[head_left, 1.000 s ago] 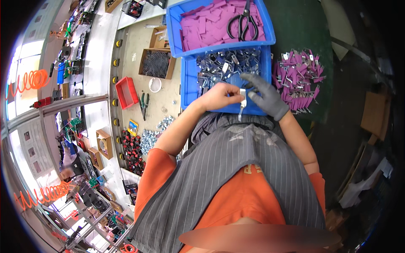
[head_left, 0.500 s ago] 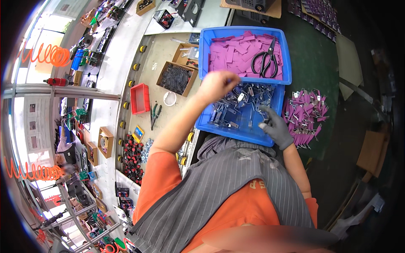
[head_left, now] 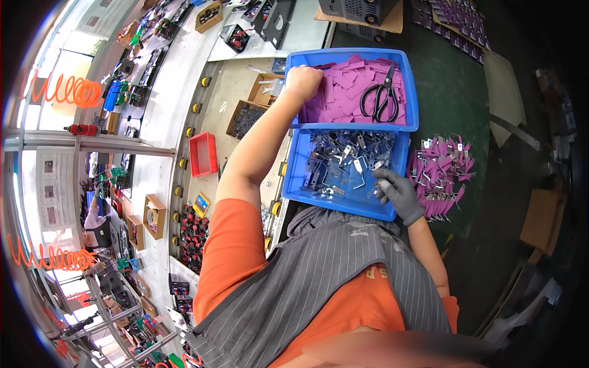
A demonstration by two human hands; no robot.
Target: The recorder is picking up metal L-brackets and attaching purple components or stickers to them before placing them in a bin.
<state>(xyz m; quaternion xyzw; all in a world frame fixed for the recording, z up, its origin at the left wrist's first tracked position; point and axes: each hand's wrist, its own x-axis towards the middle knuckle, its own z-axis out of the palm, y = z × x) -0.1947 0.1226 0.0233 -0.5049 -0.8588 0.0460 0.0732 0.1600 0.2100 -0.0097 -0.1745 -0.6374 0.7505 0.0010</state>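
Note:
My bare left hand point(head_left: 305, 83) reaches in over the left side of the far blue bin point(head_left: 413, 92), its fingers curled down at the edge of a heap of flat purple pieces point(head_left: 346, 92). Whatever its fingertips hold is hidden. On that heap lie black-handled scissors point(head_left: 380, 101). My right hand point(head_left: 400, 196), in a grey glove, has its fingers drawn together at the right side of the near blue bin point(head_left: 297, 178). Something small may be in them, but I cannot make it out. Bent metal brackets point(head_left: 346, 153) fill much of the near bin.
Right of the bins, brackets with purple pieces point(head_left: 442, 175) lie piled on a green surface point(head_left: 454, 110). On the left bench are a red tray point(head_left: 203, 154), a cardboard box of dark coiled parts point(head_left: 245, 119), and several red-black parts point(head_left: 195, 239). Orange coiled hoses point(head_left: 80, 91) hang at far left.
My left hand has moved away from me, from above the brackets to the purple pieces. My right hand's fingers have closed and the hand has shifted slightly nearer to me.

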